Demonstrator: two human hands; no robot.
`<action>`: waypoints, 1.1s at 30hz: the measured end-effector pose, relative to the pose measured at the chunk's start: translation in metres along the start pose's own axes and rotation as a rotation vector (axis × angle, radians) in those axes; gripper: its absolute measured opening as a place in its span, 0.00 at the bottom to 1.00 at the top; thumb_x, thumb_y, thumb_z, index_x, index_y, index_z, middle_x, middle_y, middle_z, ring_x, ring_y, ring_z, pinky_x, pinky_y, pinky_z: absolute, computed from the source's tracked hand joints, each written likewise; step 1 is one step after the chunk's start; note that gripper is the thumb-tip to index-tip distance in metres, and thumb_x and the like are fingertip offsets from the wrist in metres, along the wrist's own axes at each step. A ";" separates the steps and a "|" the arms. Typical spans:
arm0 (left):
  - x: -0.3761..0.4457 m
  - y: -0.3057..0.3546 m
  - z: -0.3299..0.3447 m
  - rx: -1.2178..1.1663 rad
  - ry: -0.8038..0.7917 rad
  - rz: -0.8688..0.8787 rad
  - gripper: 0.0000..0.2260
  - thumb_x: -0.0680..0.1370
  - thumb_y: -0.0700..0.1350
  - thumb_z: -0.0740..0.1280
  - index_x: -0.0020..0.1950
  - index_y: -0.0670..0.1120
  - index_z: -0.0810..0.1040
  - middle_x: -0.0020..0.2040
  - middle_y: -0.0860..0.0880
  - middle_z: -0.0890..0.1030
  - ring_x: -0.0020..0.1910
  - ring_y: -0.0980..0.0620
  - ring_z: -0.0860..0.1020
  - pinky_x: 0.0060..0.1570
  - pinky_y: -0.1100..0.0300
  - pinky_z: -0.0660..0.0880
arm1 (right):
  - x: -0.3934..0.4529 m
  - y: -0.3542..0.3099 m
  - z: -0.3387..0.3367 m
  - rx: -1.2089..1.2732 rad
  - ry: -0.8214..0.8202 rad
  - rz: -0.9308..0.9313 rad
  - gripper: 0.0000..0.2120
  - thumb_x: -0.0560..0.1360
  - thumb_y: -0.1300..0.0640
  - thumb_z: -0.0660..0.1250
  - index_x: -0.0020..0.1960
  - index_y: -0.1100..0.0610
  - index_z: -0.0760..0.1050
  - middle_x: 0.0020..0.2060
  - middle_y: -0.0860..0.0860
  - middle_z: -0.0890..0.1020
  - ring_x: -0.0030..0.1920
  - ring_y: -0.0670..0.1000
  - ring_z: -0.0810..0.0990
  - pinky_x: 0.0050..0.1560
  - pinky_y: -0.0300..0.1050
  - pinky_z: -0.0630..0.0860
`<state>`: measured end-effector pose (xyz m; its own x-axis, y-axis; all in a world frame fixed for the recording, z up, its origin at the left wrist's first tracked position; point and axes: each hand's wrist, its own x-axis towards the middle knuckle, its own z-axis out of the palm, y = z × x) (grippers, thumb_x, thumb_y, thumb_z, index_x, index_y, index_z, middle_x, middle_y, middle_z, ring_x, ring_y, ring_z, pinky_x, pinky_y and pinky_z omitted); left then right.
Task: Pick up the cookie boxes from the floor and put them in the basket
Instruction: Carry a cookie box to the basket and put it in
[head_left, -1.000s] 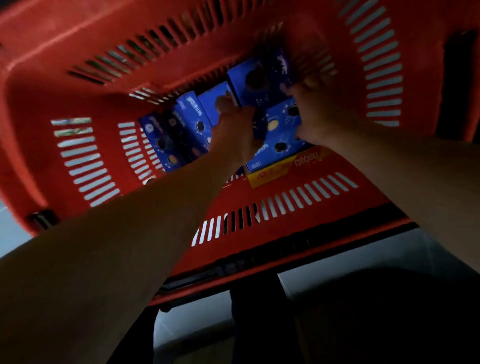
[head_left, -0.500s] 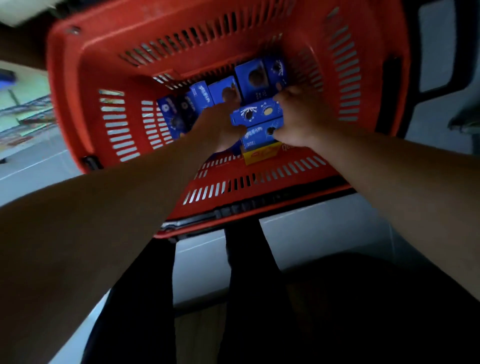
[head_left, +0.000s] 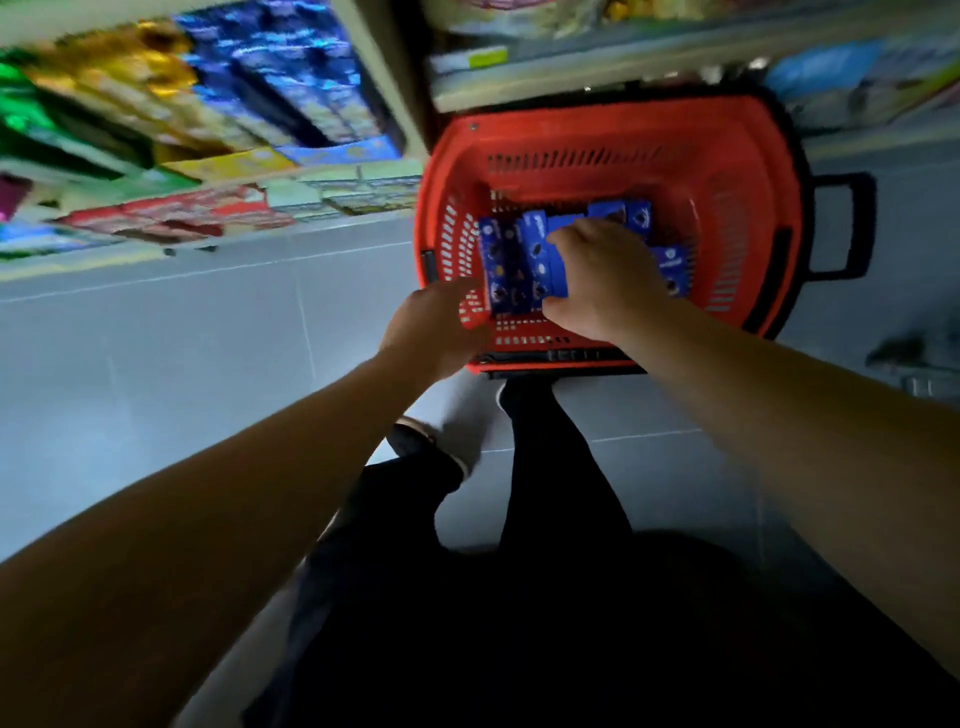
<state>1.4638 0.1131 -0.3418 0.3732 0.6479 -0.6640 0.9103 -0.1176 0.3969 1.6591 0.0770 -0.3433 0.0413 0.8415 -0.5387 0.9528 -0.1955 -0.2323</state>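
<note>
Your right hand (head_left: 605, 278) is flat on the blue cookie boxes (head_left: 511, 267) inside the red basket (head_left: 613, 135), fingers relaxed. They stand long axis away from you. Left hand (head_left: 434, 332) hangs at the near-left rim, gripping nothing that I can see.

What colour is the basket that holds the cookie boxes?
Red basket, with black handles, seen in the head view.
</note>
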 end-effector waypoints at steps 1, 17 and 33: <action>-0.014 -0.010 -0.007 -0.008 0.019 0.001 0.22 0.74 0.56 0.67 0.67 0.53 0.73 0.64 0.47 0.78 0.60 0.43 0.77 0.57 0.52 0.74 | -0.005 -0.017 -0.004 -0.024 -0.001 -0.020 0.33 0.69 0.46 0.72 0.69 0.58 0.69 0.64 0.57 0.74 0.66 0.61 0.71 0.65 0.57 0.69; -0.244 -0.269 -0.091 -0.134 0.347 -0.176 0.31 0.76 0.54 0.68 0.76 0.48 0.62 0.75 0.46 0.67 0.71 0.44 0.68 0.67 0.52 0.67 | -0.052 -0.364 -0.010 -0.416 -0.101 -0.434 0.34 0.71 0.43 0.69 0.72 0.55 0.64 0.68 0.54 0.69 0.69 0.58 0.67 0.68 0.52 0.66; -0.323 -0.456 -0.124 -0.595 0.685 -0.700 0.29 0.76 0.54 0.67 0.76 0.48 0.64 0.74 0.47 0.68 0.71 0.45 0.68 0.67 0.52 0.67 | 0.010 -0.650 0.018 -0.684 -0.213 -0.907 0.34 0.71 0.46 0.68 0.73 0.54 0.63 0.69 0.52 0.68 0.69 0.57 0.66 0.67 0.53 0.68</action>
<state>0.9057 0.0507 -0.2295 -0.5239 0.7263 -0.4450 0.5830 0.6867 0.4343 1.0347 0.2030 -0.2123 -0.7309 0.4184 -0.5392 0.5731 0.8053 -0.1519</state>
